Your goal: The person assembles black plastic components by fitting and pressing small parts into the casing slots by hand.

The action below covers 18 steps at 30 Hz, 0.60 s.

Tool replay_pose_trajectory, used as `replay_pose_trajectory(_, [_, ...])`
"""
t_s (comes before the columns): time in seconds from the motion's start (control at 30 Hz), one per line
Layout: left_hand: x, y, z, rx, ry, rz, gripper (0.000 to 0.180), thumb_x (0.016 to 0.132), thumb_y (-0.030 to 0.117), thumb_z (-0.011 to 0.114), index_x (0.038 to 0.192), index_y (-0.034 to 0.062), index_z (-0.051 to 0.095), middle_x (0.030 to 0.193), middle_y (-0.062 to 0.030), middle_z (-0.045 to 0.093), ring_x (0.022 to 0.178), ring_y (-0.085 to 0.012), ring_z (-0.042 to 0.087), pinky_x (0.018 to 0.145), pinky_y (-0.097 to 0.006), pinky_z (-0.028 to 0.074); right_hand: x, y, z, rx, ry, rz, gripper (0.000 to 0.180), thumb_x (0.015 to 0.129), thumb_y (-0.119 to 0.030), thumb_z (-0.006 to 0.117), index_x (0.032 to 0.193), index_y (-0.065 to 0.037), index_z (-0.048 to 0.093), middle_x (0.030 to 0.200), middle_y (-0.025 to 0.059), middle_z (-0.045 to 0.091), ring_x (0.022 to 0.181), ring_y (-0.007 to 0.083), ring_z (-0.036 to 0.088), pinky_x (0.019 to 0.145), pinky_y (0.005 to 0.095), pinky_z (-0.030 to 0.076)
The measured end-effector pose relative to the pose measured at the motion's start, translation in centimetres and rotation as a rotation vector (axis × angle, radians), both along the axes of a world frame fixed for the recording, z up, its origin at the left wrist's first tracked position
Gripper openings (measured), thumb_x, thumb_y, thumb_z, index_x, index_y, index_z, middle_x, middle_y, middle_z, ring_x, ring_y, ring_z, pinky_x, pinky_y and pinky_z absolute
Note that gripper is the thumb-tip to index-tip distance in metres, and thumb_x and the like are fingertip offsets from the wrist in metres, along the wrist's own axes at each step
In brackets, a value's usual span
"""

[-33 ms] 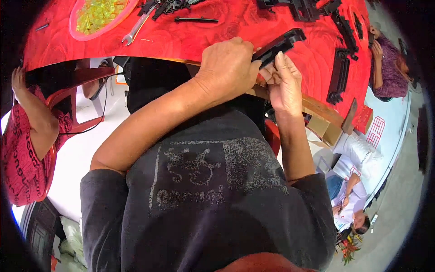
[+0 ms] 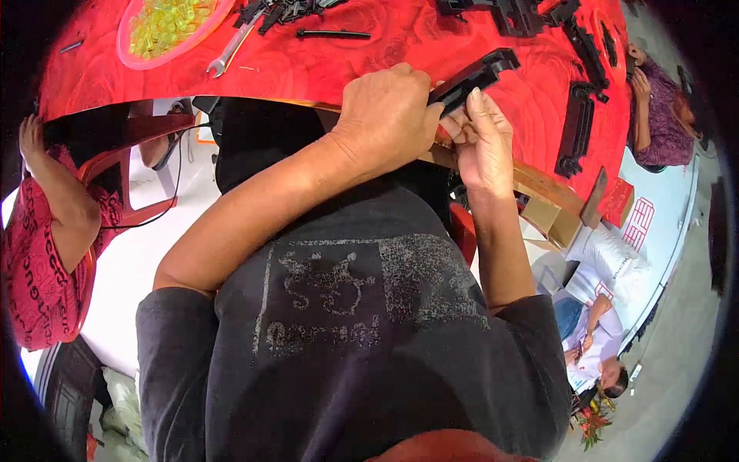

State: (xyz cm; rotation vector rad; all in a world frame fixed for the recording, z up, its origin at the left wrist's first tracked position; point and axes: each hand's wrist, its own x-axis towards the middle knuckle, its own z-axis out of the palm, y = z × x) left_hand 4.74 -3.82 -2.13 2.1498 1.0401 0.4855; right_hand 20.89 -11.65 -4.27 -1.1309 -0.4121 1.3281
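In front of me, over the near edge of the red-covered table [image 2: 292, 77], I hold a long, narrow black plastic part [image 2: 479, 75], tilted up to the right. My left hand [image 2: 389, 115] is closed around its lower end and hides that end. My right hand [image 2: 486, 142] grips the part from below, its thumb up against the side and the fingers curled underneath. A similar black part [image 2: 573, 127] lies on the table to the right of my hands. Beyond it rests another slim black part [image 2: 586, 50].
A pink-rimmed bowl [image 2: 123, 48] of small yellow translucent pieces stands far left, near a wrench [image 2: 231, 52], a black rod [image 2: 332, 34] and a pile of small black parts [image 2: 291, 11]. People sit at left [image 2: 46, 262] and right [image 2: 663, 115]. An open cardboard box [image 2: 566, 225] is at lower right.
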Motion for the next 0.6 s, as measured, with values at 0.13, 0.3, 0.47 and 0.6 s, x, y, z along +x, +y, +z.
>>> replay_pose_trajectory(0.13, [0.0, -0.6, -0.3, 0.019, -0.047, 0.027, 0.026, 0.084, 0.024, 0.065, 0.088, -0.0011, 0.061, 0.087, -0.0205, 0.063, 0.085, -0.0410, 0.063, 0.073, -0.050, 0.050, -0.2, 0.1, 0.3, -0.061, -0.043, -0.026, 0.013, 0.097, -0.019, 0.063, 0.091, -0.008, 0.061, 0.081, -0.0028, 0.060, 0.077, 0.0099, 0.063, 0.076, 0.0289, 0.058])
replay_pose_trajectory(0.3, [0.4, -0.9, -0.7, 0.037, -0.072, 0.040, 0.026, 0.084, 0.023, 0.064, 0.087, -0.0022, 0.057, 0.086, -0.0223, 0.061, 0.085, -0.0424, 0.062, 0.072, -0.051, 0.050, 0.2, 0.3, 0.1, -0.052, -0.074, -0.004, 0.014, 0.096, -0.020, 0.063, 0.096, -0.006, 0.064, 0.089, 0.0007, 0.066, 0.080, 0.0124, 0.066, 0.074, 0.0280, 0.058])
replay_pose_trajectory(0.47, [0.4, -0.6, -0.5, 0.014, -0.049, 0.021, 0.026, 0.085, 0.021, 0.064, 0.087, -0.0035, 0.056, 0.085, -0.0241, 0.061, 0.084, -0.0436, 0.062, 0.072, -0.051, 0.049, -0.3, 0.5, 0.6, -0.095, -0.111, -0.006, 0.021, 0.098, -0.023, 0.060, 0.103, -0.004, 0.064, 0.101, 0.0061, 0.070, 0.089, 0.0148, 0.068, 0.077, 0.0292, 0.057])
replay_pose_trajectory(0.6, [0.1, 0.0, 0.0, -0.128, -0.056, -0.018, 0.027, 0.087, 0.020, 0.062, 0.089, -0.0060, 0.054, 0.084, -0.0286, 0.063, 0.083, -0.0468, 0.062, 0.072, -0.053, 0.048, -0.5, 1.2, 1.1, 0.015, -0.024, -0.014, 0.037, 0.101, -0.036, 0.052, 0.112, -0.002, 0.060, 0.109, 0.0128, 0.068, 0.102, 0.0226, 0.065, 0.092, 0.0377, 0.052])
